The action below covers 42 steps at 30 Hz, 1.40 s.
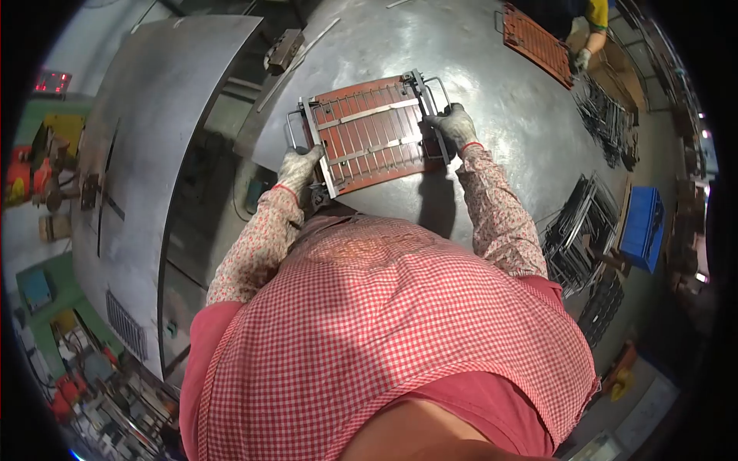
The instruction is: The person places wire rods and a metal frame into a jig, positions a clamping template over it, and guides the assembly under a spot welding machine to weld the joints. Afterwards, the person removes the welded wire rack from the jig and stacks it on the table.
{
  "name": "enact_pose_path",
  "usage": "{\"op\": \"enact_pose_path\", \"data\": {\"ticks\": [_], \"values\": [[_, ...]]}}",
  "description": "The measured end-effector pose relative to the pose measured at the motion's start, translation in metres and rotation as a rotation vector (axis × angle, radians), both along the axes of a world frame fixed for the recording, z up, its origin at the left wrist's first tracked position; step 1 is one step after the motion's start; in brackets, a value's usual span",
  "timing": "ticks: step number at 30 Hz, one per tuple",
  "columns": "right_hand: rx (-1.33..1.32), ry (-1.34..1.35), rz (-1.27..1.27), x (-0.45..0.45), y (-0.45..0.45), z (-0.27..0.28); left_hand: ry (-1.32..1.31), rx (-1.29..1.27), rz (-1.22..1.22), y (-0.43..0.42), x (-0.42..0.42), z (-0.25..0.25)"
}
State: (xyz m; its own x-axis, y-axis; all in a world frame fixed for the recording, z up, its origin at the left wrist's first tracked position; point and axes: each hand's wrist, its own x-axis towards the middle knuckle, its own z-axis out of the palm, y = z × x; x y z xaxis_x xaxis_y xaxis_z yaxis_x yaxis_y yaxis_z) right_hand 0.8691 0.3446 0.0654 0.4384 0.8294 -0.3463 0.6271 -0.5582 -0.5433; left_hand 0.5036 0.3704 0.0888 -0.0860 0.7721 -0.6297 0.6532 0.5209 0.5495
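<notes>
Left gloved hand (300,168) and right gloved hand (458,126) are gripping opposite ends of the red-brown jig board (389,175) over the metal table (492,84), wire rods (382,129) and 2 flat crossbars (370,113) already lying across it, remaining work not showing.

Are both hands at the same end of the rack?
No, the left hand is at one end of the rack, the right hand at the other.

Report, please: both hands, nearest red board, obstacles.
Left hand on left edge, right hand on right edge. Red board carrying metal rods. Nothing visibly blocking.
</notes>
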Motion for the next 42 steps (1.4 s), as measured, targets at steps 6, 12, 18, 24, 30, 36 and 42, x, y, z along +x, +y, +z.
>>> {"op": "enact_pose_path", "data": {"ticks": [6,12,18,24,30,36,42], "values": [[0.044,0.164,0.143,-0.070,-0.001,0.059,-0.142,0.104,0.307,-0.041,-0.081,0.064],[0.160,0.169,0.351,-0.138,0.047,0.111,0.043,0.243,0.453,-0.054,-0.129,0.134],[0.344,0.261,0.639,-0.186,0.118,0.094,-0.082,0.293,0.614,-0.061,-0.196,0.083],[0.066,0.073,0.763,-0.283,0.171,0.136,-0.046,0.304,0.791,-0.069,-0.243,0.089],[0.098,0.135,0.879,-0.401,0.228,0.137,0.050,0.333,0.890,-0.040,-0.330,0.101],[0.042,0.075,1.019,-0.455,0.278,0.130,-0.056,0.334,0.897,-0.013,-0.390,0.072],[0.015,0.028,1.021,-0.462,0.292,0.123,-0.039,0.302,0.844,-0.001,-0.395,0.074]]}}
